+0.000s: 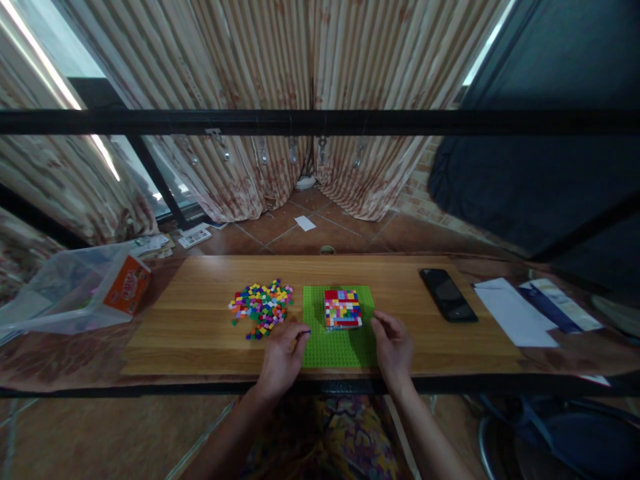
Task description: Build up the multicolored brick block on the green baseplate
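Both hands rest low on the wooden board (200, 333), flanking the near part of the green baseplate (340, 347). Left hand (281, 353): fingers curled inward, thumb and forefinger pinched together at the baseplate's left edge; a small dark bit shows at the fingertips (304, 329), too small to identify as a brick with certainty. Right hand (394, 347): loosely curled, fingers bent and relaxed, gripping nothing that can be seen; it sits at the baseplate's right edge, touching or just over it (cannot tell which).

Multicoloured brick block (343, 309): seated on the far half of the baseplate, ahead of both hands and between them, somewhat nearer the right hand's fingertips. Top face shows a patchwork of red, yellow, blue, white and green studs. Neither hand touches it.

Loose bricks (263, 308): a scattered heap of mixed colours on the board, just ahead of and slightly left of the left hand, beside the baseplate's left edge, close to the knuckles but apart from them.

Farther from the hands:
- black phone (449, 295), flat on the board, ahead and to the right of the right hand, well apart.
- white paper (515, 312) and a blue-striped leaflet (560, 305), beyond the phone to the right.
- clear plastic bag (60, 293) with an orange box (127, 285) against it, far to the left of the left hand.
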`<state>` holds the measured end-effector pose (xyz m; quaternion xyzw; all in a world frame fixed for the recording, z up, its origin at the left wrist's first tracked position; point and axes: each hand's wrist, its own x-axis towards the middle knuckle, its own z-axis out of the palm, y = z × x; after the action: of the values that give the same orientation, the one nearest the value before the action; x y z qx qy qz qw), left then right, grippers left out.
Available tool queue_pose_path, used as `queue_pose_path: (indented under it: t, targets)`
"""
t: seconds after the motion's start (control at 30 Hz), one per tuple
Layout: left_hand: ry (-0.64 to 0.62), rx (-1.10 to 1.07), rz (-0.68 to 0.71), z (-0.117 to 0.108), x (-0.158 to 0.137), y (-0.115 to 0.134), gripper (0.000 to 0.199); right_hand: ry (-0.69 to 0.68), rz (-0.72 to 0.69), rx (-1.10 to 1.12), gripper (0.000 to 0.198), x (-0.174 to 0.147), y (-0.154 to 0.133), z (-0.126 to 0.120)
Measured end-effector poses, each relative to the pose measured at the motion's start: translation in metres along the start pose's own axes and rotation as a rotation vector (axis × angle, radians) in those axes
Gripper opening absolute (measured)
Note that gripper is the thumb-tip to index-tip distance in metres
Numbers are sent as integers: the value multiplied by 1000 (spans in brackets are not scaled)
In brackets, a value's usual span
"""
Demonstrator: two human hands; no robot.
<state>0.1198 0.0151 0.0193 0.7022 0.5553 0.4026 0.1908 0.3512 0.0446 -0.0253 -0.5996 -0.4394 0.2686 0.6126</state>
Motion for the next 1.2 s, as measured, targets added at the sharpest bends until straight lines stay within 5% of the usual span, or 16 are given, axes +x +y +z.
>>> queue_pose_path:
  t: [0.4, 1.2]
  targets:
    - [-226, 281, 369, 42, 57, 36, 17, -95, -140, -180, 23, -1, 3, -6]
    - [-25, 294, 300, 54, 44, 32, 16, -115, -137, -214, 22, -2, 1, -7]
